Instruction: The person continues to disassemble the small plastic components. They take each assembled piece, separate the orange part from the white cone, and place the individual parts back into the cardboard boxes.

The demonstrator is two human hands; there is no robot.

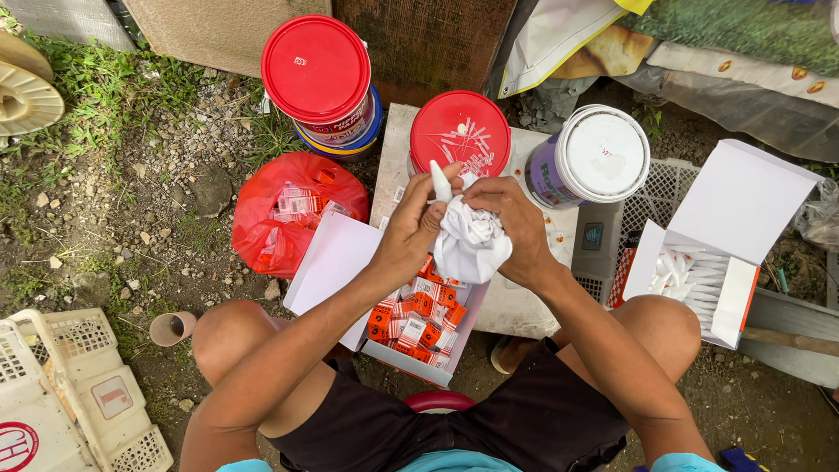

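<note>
Cloth is what you have in both hands: a bunched white rag [470,243], held in the air above the open box of small orange-and-white packets [418,320], between your knees. Your left hand [411,229] closes around the rag's left side, and its fingers [434,212] also pinch a small white tube [440,181] that stands up out of the bundle; your right hand [511,225] is clenched on the top and right of the cloth. The rag looks soft, light and limp, so it will sag wherever you let go; gather it by the bunched top. The tube looks like smooth, stiff plastic and could slip, so hold it by the middle of its body. The box at your right [732,234], lid thrown back, holds a heap of white tubes of the same kind. A red plastic bag [262,218] on the ground at your left is stuffed with more orange-and-white packets. On the concrete slab [395,149] in front of you stands a tub with a red lid [461,131], and beside it a purple tub with a white lid [587,157] lies tilted; further off, a bucket with a red lid [316,70] stands closed, so you cannot tell what is in any of them.
</note>
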